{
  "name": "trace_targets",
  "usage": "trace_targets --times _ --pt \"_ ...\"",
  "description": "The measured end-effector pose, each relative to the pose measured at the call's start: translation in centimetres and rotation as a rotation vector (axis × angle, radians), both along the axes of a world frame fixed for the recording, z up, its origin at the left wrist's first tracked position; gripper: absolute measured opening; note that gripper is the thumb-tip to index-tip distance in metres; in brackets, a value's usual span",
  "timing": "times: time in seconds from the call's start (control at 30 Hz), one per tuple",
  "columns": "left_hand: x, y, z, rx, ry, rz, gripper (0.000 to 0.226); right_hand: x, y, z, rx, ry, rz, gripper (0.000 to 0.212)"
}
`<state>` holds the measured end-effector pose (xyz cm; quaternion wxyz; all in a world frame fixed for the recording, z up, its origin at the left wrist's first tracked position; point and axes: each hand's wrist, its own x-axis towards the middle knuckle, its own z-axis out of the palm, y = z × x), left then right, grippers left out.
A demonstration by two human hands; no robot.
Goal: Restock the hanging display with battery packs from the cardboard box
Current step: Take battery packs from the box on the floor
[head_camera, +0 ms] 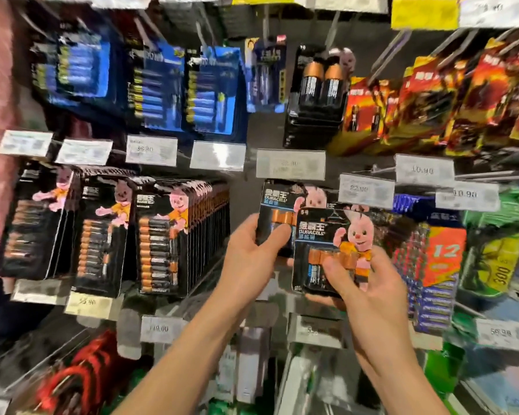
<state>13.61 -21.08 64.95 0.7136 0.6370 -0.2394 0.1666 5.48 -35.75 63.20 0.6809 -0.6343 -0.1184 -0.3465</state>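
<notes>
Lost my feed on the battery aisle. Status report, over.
Left hand grips rear pack. Right hand grips front pack, overlapping it. Price tag hangs close above.

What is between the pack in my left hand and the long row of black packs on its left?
Only bare grey back panel, seen in the head view. The left hand grips that pack.
</notes>
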Motion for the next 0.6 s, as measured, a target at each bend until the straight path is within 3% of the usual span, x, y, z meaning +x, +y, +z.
trace_targets --times 0.27,0.6 --pt "2.6 -0.9 -0.8 -0.043 0.035 0.099 0.013 3.0 -1.1 -0.5 -0.078 0.005 -0.064 0.021" --pt "6.4 -1.8 -0.6 0.005 0.182 0.133 0.023 4.4 -1.1 0.1 -0.044 0.073 0.09 0.023"
